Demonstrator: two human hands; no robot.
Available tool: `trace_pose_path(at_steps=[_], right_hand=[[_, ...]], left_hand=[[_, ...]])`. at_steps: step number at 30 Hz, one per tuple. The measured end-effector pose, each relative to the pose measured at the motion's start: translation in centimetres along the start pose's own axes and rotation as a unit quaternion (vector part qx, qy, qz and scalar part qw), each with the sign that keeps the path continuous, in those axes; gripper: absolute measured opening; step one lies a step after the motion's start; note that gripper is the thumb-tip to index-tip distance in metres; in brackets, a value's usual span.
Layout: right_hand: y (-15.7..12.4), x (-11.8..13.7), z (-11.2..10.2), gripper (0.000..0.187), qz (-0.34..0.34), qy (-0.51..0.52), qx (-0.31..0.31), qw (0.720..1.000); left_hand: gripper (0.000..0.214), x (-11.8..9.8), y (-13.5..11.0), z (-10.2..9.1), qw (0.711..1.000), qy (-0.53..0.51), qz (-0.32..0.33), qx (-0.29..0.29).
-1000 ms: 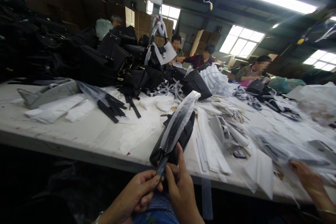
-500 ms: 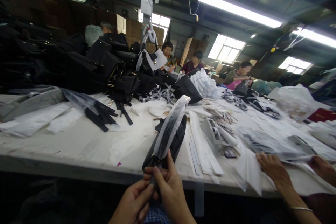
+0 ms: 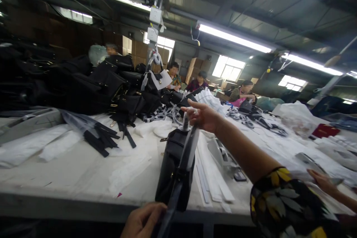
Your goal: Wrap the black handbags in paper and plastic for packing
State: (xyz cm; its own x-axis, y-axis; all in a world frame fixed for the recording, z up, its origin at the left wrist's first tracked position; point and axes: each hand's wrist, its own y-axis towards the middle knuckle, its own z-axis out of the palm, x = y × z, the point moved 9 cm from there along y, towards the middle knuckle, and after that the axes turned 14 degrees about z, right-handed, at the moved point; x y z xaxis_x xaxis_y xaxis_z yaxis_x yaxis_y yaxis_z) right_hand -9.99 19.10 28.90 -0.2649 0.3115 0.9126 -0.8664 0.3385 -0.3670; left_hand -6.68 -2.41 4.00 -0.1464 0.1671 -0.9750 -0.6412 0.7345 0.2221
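Note:
A small black handbag [image 3: 171,160] stands on the table before me, gold hardware on its side. Its strap [image 3: 189,150], partly covered by a translucent plastic sleeve, stretches from the far end of the bag toward me. My right hand [image 3: 202,116] reaches over the bag and has its fingers closed on the strap's raised far end. At the table's near edge my left hand [image 3: 146,218] is closed around the lower part of the strap; its fingertips are partly hidden.
Black bags [image 3: 95,85] are heaped at the back left. Black strips [image 3: 102,137] lie left of the handbag, white foam sheets [image 3: 213,171] right of it. A co-worker's hand [image 3: 325,184] is at the far right. Several people sit across the table [image 3: 83,182].
My right hand has left my left hand and moved up and forward to the far end of the strap. The strap is now stretched along the bag. The view has tilted up and right.

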Motion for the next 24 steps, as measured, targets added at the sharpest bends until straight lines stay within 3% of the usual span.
trace_pose_path(at_steps=[4, 7, 10, 13, 15, 18, 21, 24], right_hand=[[-2.2, 6.0, -0.4, 0.024, -0.036, -0.196, -0.072, 0.977], [-3.6, 10.3, -1.1, 0.026, -0.1, -0.378, -0.158, 0.907], [-3.4, 12.3, -1.0, 0.028, -0.147, -0.55, -0.168, 0.805], [-1.9, 11.7, -0.7, 0.029, -0.202, -0.642, -0.116, 0.73], [-0.3, 10.3, -0.9, 0.03, -0.223, -0.656, -0.075, 0.717], [2.7, 7.6, -1.3, 0.034, -0.234, -0.641, -0.038, 0.73], [4.7, 5.1, -1.5, 0.032, -0.253, -0.616, -0.055, 0.744], [2.4, 2.9, -1.5, 0.032, -0.339, -0.576, -0.146, 0.729]], left_hand=[[0.05, -2.3, 2.6, -7.7, 0.98, 0.098, 0.053, -0.167], [0.058, -5.3, 4.7, -10.3, 0.937, 0.238, 0.139, -0.215], [0.067, -7.1, 6.1, -9.2, 0.889, 0.344, 0.223, -0.206], [0.071, -5.7, 6.9, -7.1, 0.889, 0.357, 0.221, -0.18], [0.063, -3.3, 6.9, -5.5, 0.927, 0.296, 0.175, -0.149], [0.05, 1.0, 6.2, -2.1, 0.987, 0.121, 0.061, -0.084], [0.046, 3.1, 5.1, 0.8, 0.998, 0.034, 0.003, -0.052], [0.046, 3.8, 4.8, 1.5, 0.997, 0.035, -0.012, -0.072]])
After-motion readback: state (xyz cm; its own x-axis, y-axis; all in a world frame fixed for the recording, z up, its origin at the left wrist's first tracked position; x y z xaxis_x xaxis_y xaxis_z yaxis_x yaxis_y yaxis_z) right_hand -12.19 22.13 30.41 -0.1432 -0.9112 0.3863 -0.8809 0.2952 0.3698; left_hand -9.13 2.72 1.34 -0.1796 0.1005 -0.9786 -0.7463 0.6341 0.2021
